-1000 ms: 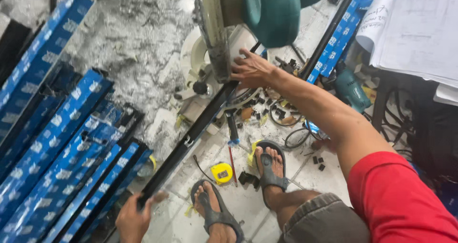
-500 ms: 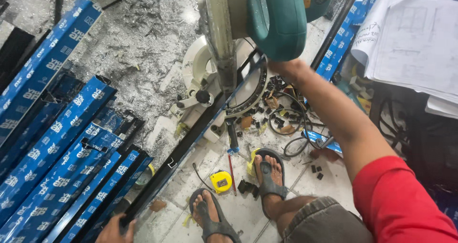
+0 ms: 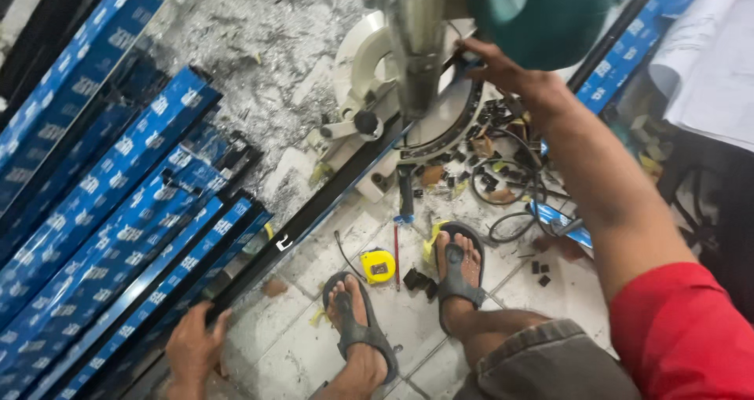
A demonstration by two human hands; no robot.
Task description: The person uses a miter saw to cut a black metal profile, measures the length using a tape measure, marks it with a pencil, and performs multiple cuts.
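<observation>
Step now: a long black bar lies slanted across the base of a chop saw on the floor; it looks like the bar is being lined up under the saw for a cut
Where the bar is: one end is low in the picture by the left hand; the other end runs up under the saw and past it, toward the top right
Left hand: down at the near end of the bar; the fingers curl over its edge and press on it; a holding grip, not a wide one
Right hand: the right hand is up at the saw, just under the green motor cover; the arm is stretched out long; I cannot tell if the fingers are closed on a handle, since the saw hides them
Next move needs: I think the bar must stay flat and still against the saw's back wall; the low hand must keep clear of the blade path
Around: blue-wrapped bars are stacked to the left; a yellow tape measure sits on the tiles between the two sandalled feet; small black offcuts lie near it
</observation>
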